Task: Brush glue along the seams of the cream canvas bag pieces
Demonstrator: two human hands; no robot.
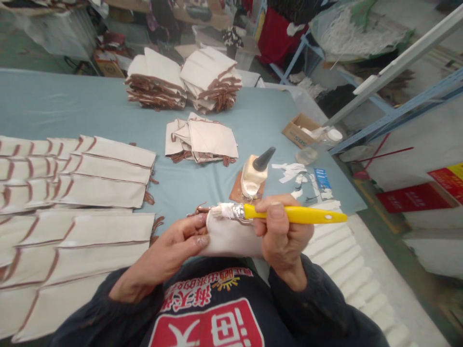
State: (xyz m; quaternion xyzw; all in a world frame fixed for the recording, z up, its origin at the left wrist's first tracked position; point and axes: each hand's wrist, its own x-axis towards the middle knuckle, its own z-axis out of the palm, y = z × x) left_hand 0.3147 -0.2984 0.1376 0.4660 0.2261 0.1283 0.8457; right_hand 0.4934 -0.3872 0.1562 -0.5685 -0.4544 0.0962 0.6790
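A cream fabric piece (231,238) with a brown edge and cord is held above the table's near edge. My left hand (162,255) pinches its left end between thumb and fingers. In my right hand (284,231) is a brush with a yellow handle (311,215), its pale bristles lying on the piece's upper left edge. The right hand's lower fingers are by the fabric's right end; whether they grip it is unclear. Just beyond the brush stands a cream glue bottle (253,176) with a dark nozzle, on a brown pad (236,190).
Overlapping cream pieces (104,168) cover the table's left side. A small pile (213,140) and two tall stacks (155,79) lie farther back. On the right are a cardboard box (298,131), a jar (332,137), white scraps (289,171) and a row of pale pieces (340,250).
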